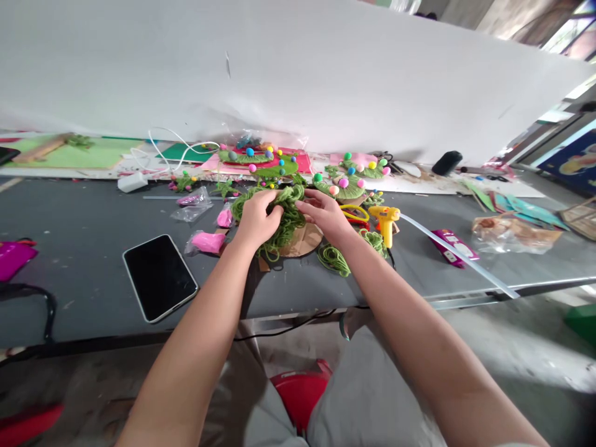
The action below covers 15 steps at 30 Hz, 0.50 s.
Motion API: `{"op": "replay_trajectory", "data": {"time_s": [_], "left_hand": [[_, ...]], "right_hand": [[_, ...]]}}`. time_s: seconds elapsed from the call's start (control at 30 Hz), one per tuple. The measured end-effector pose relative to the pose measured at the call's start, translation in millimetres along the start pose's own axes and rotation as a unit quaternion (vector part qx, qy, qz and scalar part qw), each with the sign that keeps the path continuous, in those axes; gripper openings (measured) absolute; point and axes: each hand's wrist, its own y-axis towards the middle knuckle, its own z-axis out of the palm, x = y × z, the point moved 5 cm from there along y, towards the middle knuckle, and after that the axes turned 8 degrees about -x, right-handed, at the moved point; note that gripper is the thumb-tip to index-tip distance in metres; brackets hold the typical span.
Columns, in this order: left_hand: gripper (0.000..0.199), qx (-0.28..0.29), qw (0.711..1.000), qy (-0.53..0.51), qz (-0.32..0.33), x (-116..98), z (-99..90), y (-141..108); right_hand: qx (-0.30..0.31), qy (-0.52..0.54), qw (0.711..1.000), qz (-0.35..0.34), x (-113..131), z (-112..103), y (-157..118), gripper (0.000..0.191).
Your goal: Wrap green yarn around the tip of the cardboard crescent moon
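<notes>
Both hands are at a tangled bundle of green yarn [289, 217] in the middle of the grey table. My left hand [259, 217] is closed on the bundle's left side, thumb over the strands. Fingers slightly curled, my right hand [325, 214] touches the yarn's right side with its fingertips. A round piece of brown cardboard [302, 242] lies partly under the bundle. More loose green yarn [333, 259] rests beneath my right wrist. Scissors with yellow and red handles [356, 214] are just right of that hand, partly hidden.
A yellow glue gun [386, 223] with a long clear stick [460, 257] is at right. A black-screened tablet [159, 277] lies at left, near pink packets [207, 241]. Green pieces with colored pompoms [344, 186] line the back. A cable [288, 329] hangs below the front edge.
</notes>
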Motion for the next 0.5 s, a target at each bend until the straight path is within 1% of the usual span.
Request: {"op": "replay_trajectory", "data": {"time_s": [0.07, 0.17, 0.2, 0.27, 0.33, 0.4, 0.5], "left_hand": [[0.044, 0.002, 0.999, 0.003, 0.035, -5, 0.5, -1], [0.054, 0.047, 0.996, -0.045, 0.056, -13, 3.4, -4], [0.056, 0.062, 0.994, -0.063, 0.06, -16, 4.4, -5], [0.061, 0.086, 0.991, -0.083, 0.063, -17, 6.9, -8], [0.071, 0.112, 0.99, -0.076, 0.044, -14, 11.2, -9], [0.074, 0.138, 0.989, -0.047, 0.01, -6, 16.1, -10], [0.06, 0.155, 0.988, 0.002, -0.02, 3, 19.3, -10]], "right_hand": [[-0.007, 0.016, 1.0, 0.007, -2, 2, 1, 0.048], [-0.019, 0.096, 0.994, 0.041, -5, 5, 4, 0.041], [-0.032, 0.125, 0.99, 0.05, -5, 3, 6, 0.037], [-0.078, 0.169, 0.981, 0.055, -5, -3, 11, 0.032], [-0.115, 0.197, 0.972, 0.05, -2, -11, 14, 0.031], [-0.111, 0.217, 0.969, 0.035, 4, -17, 17, 0.031], [-0.077, 0.209, 0.975, -0.012, 16, -25, 22, 0.027]]}}
